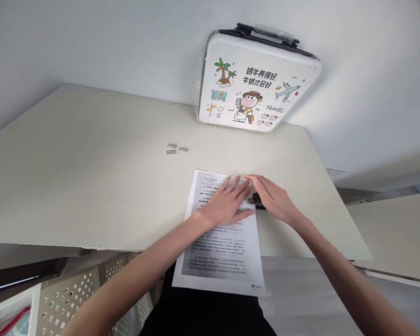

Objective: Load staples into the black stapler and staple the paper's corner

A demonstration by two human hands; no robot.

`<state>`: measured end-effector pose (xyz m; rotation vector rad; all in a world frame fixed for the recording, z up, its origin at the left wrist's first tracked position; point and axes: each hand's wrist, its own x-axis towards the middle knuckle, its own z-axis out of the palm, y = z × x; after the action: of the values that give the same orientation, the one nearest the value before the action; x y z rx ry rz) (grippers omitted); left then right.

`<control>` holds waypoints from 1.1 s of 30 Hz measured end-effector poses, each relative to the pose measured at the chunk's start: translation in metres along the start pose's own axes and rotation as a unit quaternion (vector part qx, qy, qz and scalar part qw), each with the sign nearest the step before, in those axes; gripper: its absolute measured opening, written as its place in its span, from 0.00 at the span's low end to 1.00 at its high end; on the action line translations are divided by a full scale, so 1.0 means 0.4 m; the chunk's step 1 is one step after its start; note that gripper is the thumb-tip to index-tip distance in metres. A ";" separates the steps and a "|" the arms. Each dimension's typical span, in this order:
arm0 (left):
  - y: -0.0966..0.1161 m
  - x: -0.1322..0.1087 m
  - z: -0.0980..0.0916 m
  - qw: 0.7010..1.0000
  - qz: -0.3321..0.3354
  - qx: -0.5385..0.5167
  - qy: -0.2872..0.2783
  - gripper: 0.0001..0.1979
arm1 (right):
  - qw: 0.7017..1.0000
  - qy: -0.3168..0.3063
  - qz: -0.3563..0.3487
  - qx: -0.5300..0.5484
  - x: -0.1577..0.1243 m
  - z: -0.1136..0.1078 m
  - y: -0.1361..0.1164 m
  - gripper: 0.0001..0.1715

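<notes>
A printed sheet of paper [217,261], perhaps a small stack, lies on the table with its lower end past the front edge, above my lap. My left hand [227,200] rests flat on the sheet's upper part, fingers spread. At the paper's upper right edge, my right hand [275,198] is closed over a dark stapler [256,199], mostly hidden under the palm and fingers. The stapler's visible end meets the paper's edge; whether paper is between its jaws is hidden. Several small silver staple strips [171,151] lie farther back, left of the sheet.
A white cartoon-printed case [238,84] with a black handle stands at the table's back, against the wall. The pale table [91,177] ends just before my body. Perforated beige baskets [70,294] sit below at the left. Another pale surface [395,233] is at the right.
</notes>
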<state>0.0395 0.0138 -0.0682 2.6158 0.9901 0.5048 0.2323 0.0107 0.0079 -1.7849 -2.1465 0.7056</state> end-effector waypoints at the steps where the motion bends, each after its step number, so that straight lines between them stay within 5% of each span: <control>1: 0.001 0.000 -0.001 1.000 -0.001 0.002 -0.002 0.40 | 1.000 -0.002 0.002 0.000 0.000 0.000 0.001 0.32; 33: 0.007 -0.001 0.003 1.000 -0.003 0.010 0.023 0.37 | 0.986 0.025 -0.038 -0.162 0.015 0.035 -0.005 0.27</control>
<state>0.0415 0.0113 -0.0683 2.6289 1.0233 0.5584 0.2227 0.0134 -0.0036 -1.8345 -2.3893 0.3029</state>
